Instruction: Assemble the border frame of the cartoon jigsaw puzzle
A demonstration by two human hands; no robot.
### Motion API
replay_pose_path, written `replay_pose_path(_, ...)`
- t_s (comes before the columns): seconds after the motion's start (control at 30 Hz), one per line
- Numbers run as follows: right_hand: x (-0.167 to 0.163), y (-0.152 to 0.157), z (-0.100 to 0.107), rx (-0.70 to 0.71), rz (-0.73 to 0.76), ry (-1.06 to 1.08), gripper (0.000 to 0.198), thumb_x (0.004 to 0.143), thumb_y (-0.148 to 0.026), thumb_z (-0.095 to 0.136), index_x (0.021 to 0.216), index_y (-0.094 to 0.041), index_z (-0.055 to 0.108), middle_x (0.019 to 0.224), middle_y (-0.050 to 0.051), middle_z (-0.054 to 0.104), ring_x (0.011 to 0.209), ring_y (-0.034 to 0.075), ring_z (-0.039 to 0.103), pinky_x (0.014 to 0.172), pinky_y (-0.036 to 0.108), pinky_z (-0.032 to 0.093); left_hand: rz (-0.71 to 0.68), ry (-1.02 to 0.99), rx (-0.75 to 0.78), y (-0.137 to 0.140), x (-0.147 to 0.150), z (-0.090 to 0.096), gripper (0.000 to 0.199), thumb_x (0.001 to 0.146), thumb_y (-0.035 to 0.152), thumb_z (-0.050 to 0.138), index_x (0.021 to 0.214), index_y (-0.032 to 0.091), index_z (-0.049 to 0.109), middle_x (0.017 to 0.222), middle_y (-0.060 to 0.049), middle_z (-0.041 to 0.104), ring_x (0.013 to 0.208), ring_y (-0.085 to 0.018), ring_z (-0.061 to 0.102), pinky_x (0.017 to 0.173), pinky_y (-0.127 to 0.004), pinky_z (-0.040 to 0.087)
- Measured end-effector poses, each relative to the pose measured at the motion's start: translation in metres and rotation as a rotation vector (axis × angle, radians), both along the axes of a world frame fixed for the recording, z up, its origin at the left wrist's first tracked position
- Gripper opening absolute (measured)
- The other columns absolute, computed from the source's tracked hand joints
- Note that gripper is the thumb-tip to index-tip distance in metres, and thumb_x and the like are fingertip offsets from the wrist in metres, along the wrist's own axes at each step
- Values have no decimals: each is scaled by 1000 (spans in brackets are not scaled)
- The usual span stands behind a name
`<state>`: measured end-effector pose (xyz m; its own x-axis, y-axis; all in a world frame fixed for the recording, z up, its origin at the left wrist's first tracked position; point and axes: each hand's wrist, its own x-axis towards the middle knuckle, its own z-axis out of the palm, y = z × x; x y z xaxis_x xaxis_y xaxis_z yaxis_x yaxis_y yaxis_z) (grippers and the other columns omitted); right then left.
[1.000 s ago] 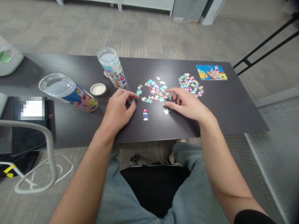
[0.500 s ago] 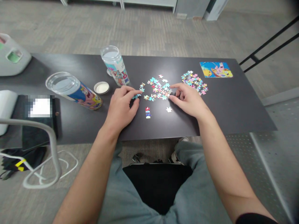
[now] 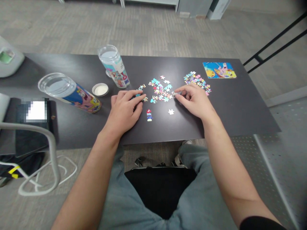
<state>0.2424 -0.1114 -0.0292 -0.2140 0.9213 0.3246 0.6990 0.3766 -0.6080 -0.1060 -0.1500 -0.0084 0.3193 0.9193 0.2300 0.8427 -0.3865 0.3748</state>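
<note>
Small jigsaw puzzle pieces (image 3: 160, 91) lie in a loose pile between my hands on the dark table. My right hand (image 3: 193, 99) is at the pile's right edge, thumb and index finger pinched on a puzzle piece (image 3: 174, 93). Fingers outstretched, my left hand (image 3: 126, 110) rests flat on the left side, touching a few pieces (image 3: 141, 87) partly hidden under its fingertips. Nearer to me lie a short joined strip of pieces (image 3: 149, 115), red, blue and white, and a single pale piece (image 3: 171, 112).
A second pile of pieces (image 3: 198, 81) lies behind my right hand, near a cartoon picture card (image 3: 219, 70). Two clear-topped cylindrical tubs (image 3: 115, 68) (image 3: 72, 92) and a round lid (image 3: 100, 89) stand left. A grey cable tube (image 3: 51, 143) curves at the left edge.
My right thumb and index finger have closed together on a piece at the pile's edge. My left fingers have shifted slightly over the left pieces. The whole view has moved slightly.
</note>
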Motion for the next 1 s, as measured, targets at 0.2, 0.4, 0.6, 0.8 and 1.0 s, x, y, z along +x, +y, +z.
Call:
replay_pose_path(0.2,-3,-3,-1,22,4,-14,35,110,-37,79,139,-27,96,105,10,77,100,34,74,105,56,67,-16,-3,-25,2,3,1,51,133,37,59,173,27,89,184,-15,79,171,-46,66,136,-71,50)
replay_pose_path(0.4,-13,-10,1,-22,-28,-69,40,113,-39,82,150,-29,94,131,14,81,112,36,81,108,56,69,-132,57,-57,-4,3,4,57,132,51,70,185,34,81,197,-12,68,180,-48,57,145,-72,46)
replay_pose_path(0.6,-18,-14,4,-24,27,-97,45,119,-47,77,157,-28,92,133,15,78,120,39,83,109,58,70,-132,112,-70,-4,5,3,63,132,58,71,190,34,77,203,-13,61,184,-49,54,148,-73,44)
replay_pose_path(0.8,-18,-14,6,-43,11,-118,51,116,-48,80,160,-24,89,136,16,79,123,40,82,113,58,71,-93,117,-71,-3,7,4,66,132,56,69,192,28,74,206,-16,57,185,-48,53,150,-71,44)
replay_pose_path(1.0,-21,-15,8,-73,15,-134,51,116,-45,83,163,-27,87,139,16,79,126,42,82,115,60,71,-110,75,-55,-4,6,2,72,130,57,71,195,27,70,203,-18,60,185,-49,54,150,-72,43)
